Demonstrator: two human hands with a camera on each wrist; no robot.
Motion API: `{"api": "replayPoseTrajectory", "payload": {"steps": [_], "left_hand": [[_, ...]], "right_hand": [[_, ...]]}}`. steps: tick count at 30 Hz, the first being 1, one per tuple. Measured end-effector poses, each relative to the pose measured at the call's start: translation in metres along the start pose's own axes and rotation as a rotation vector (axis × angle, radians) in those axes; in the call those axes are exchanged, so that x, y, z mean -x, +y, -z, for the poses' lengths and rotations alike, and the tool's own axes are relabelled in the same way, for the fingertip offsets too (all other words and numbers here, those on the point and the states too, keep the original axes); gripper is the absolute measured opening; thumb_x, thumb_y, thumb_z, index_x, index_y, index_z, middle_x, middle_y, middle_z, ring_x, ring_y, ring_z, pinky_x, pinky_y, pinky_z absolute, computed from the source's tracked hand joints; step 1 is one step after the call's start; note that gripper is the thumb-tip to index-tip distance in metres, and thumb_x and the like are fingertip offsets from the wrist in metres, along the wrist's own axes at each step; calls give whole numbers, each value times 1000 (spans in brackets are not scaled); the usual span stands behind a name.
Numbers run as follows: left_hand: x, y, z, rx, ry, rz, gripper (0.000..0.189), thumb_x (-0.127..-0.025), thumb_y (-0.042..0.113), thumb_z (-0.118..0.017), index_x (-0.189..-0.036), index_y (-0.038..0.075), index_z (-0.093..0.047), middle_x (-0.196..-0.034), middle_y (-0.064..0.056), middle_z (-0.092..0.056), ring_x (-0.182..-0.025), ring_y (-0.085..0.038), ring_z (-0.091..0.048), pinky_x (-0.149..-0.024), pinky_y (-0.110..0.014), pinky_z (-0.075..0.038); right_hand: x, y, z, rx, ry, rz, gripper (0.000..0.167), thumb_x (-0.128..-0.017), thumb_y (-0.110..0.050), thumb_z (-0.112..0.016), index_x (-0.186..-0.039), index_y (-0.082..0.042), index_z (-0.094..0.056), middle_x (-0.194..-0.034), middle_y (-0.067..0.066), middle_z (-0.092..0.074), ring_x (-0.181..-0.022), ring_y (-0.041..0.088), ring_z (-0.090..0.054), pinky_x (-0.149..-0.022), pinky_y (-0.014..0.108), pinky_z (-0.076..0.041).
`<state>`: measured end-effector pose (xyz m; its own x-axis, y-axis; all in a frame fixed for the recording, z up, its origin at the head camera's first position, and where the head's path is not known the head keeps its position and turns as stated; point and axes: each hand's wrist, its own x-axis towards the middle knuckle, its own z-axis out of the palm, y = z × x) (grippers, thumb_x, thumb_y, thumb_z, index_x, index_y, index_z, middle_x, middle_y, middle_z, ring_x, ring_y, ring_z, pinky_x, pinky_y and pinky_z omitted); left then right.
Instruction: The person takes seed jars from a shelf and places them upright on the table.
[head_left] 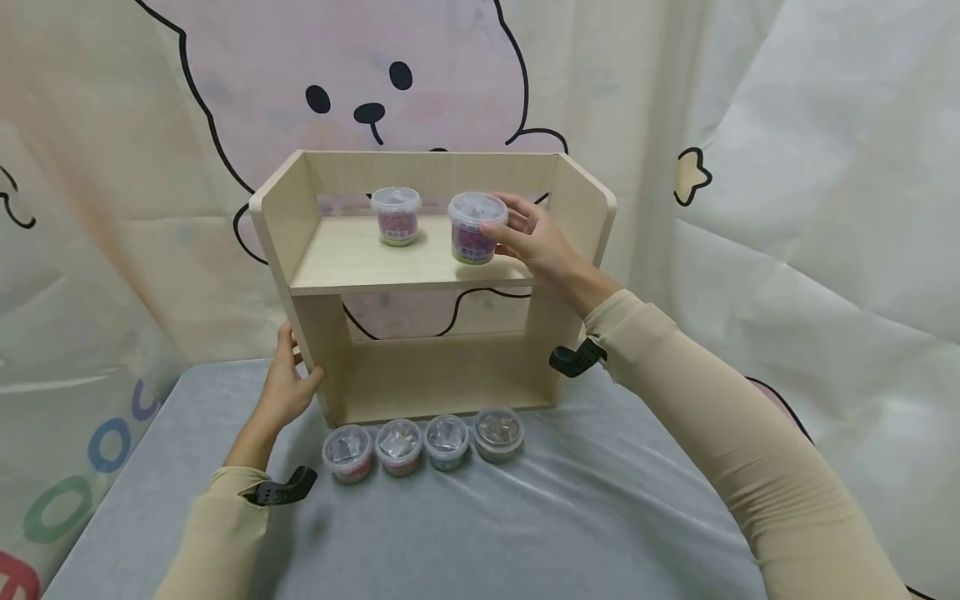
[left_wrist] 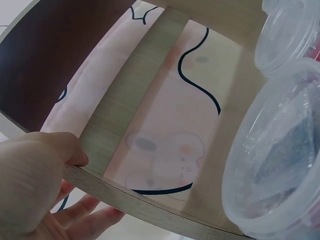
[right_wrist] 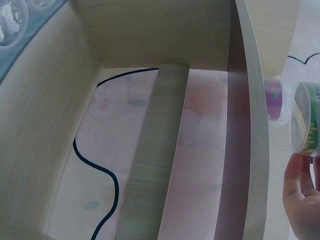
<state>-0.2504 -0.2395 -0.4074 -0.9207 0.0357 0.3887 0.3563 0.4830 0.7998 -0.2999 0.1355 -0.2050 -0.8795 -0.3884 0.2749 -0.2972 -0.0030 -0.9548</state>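
In the head view my right hand (head_left: 528, 237) pinches a clear lidded tub (head_left: 472, 233) with a purple label, over the right part of the upper shelf (head_left: 352, 262). A similar tub (head_left: 396, 218) with pinkish contents stands on that shelf, left of the held one. My left hand (head_left: 291, 387) grips the left side panel of the pale wooden shelf unit (head_left: 273, 225) near its lower end. From the left wrist its thumb (left_wrist: 75, 150) shows on the panel's edge, with the other fingers behind it. The right wrist view catches the held tub (right_wrist: 307, 120) at its right edge.
Several clear lidded tubs stand in a row on the blue-grey tablecloth (head_left: 420, 542) in front of the unit, from the leftmost tub (head_left: 347, 454) to the rightmost tub (head_left: 498, 433). Behind hangs a curtain (head_left: 637, 108) printed with a cartoon bear.
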Motion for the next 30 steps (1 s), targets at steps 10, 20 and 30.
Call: {"api": "replayPoseTrajectory", "payload": {"steps": [10, 20, 30], "left_hand": [[-4, 1, -2, 32, -18, -4, 83, -93, -7, -50, -160, 18, -7, -144, -36, -35, -132, -62, -41, -96, -77, -43], [-3, 2, -4, 33, -11, -5, 83, -93, -7, -50, -160, 18, -7, -145, -35, -35, -132, -61, -43, -96, -75, -44], [0, -2, -6, -5, 31, -12, 79, -91, -8, -51, -157, 14, -13, -145, -35, -37, -127, -61, -48, -94, -73, -45]], "right_hand": [[24, 1, 0, -66, -91, 70, 60, -96, -15, -61, -152, -6, -40, -134, 4, -58, -120, 15, -57, -96, 26, -54], [52, 12, 4, -63, -159, 54, 65, -95, -19, -63, -153, -6, -38, -126, -3, -61, -115, 11, -59, -96, 25, -53], [67, 34, 11, -36, -188, 12, 68, -94, -23, -67, -152, -6, -38, -125, -3, -61, -115, 10, -59, -103, 23, -49]]}}
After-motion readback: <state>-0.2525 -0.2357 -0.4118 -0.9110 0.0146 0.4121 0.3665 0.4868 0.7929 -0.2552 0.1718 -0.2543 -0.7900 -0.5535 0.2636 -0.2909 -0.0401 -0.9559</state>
